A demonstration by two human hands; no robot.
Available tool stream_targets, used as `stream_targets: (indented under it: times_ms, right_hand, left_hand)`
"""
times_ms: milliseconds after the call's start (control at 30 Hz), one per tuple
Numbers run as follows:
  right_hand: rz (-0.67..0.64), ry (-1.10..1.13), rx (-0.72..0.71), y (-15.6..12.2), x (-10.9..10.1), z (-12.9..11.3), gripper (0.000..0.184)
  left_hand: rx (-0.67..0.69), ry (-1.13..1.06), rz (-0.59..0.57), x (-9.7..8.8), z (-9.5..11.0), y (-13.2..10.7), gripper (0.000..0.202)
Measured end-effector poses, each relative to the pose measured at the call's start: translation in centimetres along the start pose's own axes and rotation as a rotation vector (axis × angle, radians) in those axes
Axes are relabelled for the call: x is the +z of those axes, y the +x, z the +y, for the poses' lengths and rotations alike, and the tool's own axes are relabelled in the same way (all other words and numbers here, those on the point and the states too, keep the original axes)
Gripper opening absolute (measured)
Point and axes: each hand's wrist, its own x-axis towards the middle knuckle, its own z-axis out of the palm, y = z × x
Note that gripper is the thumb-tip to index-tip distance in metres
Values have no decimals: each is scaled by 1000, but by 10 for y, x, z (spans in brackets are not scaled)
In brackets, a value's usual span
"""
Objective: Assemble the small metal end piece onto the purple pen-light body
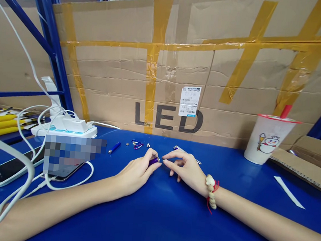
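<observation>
My left hand [136,172] is closed around a small purple metal tube [154,161], whose end points toward my right hand. Thumb and forefinger of my right hand [185,169] pinch a tiny shiny piece [165,159] just short of that end; it is too small to name. Beyond my hands lie a blue metal tube [114,147], a small round disc [127,144], blue and purple carabiner clips [137,145] and a little silver metal part [148,145]. A slim pen-like object [178,148] is partly hidden behind my right hand.
On the left, a power strip [92,132] with white cables stands by phones [10,163]. A lidded drink cup [268,141] and a white paper strip [289,192] are on the right. A large cardboard box [110,78] walls off the back of the blue table [151,221].
</observation>
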Motion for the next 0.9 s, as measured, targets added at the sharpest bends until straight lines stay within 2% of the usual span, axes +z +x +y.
stream_targets:
  times_ms: [167,433,733,900]
  right_hand:
    - [-7,-21,91,-2,-1,-5,42]
    - [81,-48,-11,-5,-2,-4,36]
    - [4,80,-86,-3,-1,-1,32]
    - [-42,141,-84,-2,-1,-3,32]
  left_hand:
    - [41,21,3,0,-1,1,22]
    - [80,23,8,0,-3,2,23]
    - [147,-18,-10,0,-4,1,25]
    - [152,-20,19,-1,-5,0,25]
